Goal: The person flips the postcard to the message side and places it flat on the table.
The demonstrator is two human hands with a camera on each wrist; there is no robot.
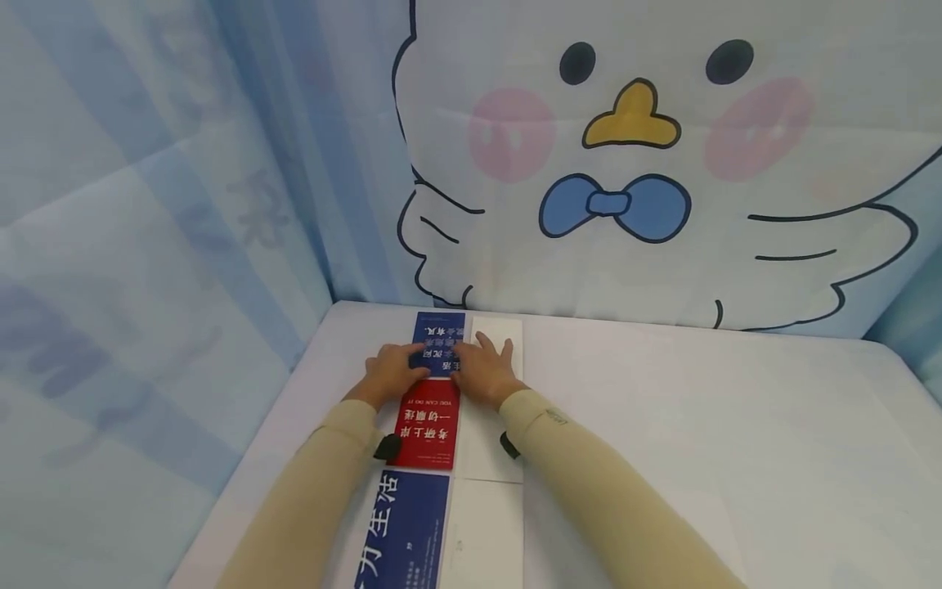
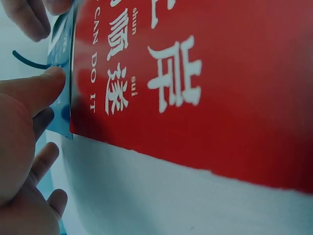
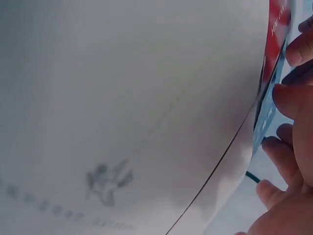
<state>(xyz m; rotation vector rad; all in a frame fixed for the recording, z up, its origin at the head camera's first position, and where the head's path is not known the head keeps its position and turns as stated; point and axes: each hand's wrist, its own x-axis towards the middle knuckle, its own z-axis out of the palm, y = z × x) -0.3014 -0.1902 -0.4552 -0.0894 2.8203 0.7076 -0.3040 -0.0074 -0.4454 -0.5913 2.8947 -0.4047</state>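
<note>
Head view: A person's bare hands flanked a navy-blue rectangular card with white characters [image 1: 440, 348], toward eleven o'clock on the white surface [image 1: 706, 442]. The left hand [image 1: 388, 374], at the card's nine o'clock, touched it with thumb and finger extended; the right hand [image 1: 486, 372], at its three o'clock, had its fingers spread wide and also touched the card. At the blue card's six o'clock lay a glossy red rectangular card with white lettering [image 1: 428, 425], including "YOU CAN DO IT," and beyond that, also at six, a larger navy-blue panel with bold white characters [image 1: 405, 532]. Plain white rectangular panels [image 1: 486, 523] lined the row's three o'clock side, the right hand above them. Pale beige sleeves [image 1: 589, 483] covered both arms. At the surface's twelve o'clock hung a pale-blue and white fabric curtain with a cartoon bird [image 1: 625, 278].
</note>
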